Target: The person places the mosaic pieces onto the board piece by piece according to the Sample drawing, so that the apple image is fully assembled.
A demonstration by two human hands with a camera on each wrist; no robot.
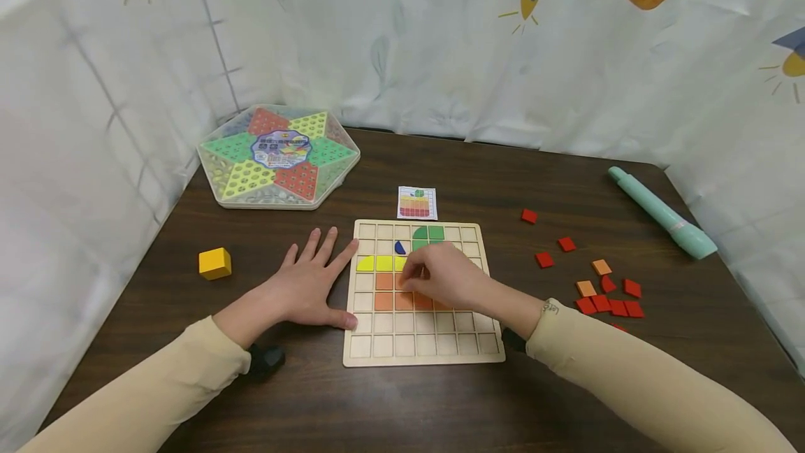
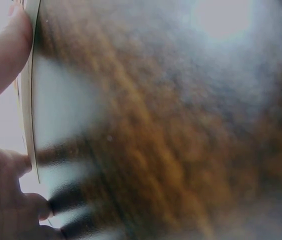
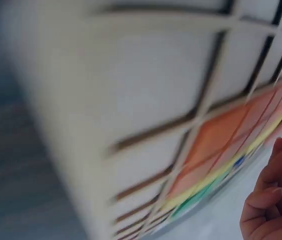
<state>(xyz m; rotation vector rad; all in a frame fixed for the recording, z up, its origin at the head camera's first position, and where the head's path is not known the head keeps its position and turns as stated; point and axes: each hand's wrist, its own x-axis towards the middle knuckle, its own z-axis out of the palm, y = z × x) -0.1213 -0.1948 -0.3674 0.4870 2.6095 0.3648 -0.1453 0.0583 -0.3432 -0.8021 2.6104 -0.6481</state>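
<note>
A square wooden grid board [image 1: 415, 345] lies on the table in the head view, with yellow tiles [image 1: 384, 263], orange tiles [image 1: 384, 301], green tiles [image 1: 435, 232] and a small blue piece [image 1: 400, 247] in its cells. Over the middle of it is my right hand [image 1: 448, 275], fingers bent, its fingertips at an orange tile [image 1: 400, 280] that they appear to pinch. The hand hides part of the yellow and orange rows. Fingers spread, my left hand [image 1: 308, 289] rests flat on the table, its thumb and index finger touching the board's left edge.
Behind the board lies a small pattern card [image 1: 417, 203]. Loose red tiles [image 1: 602, 303] and orange tiles [image 1: 586, 289] are scattered at the right, before a mint-green tube-shaped object [image 1: 660, 212]. A yellow cube [image 1: 215, 263] and a hexagonal game box [image 1: 279, 157] are at the left.
</note>
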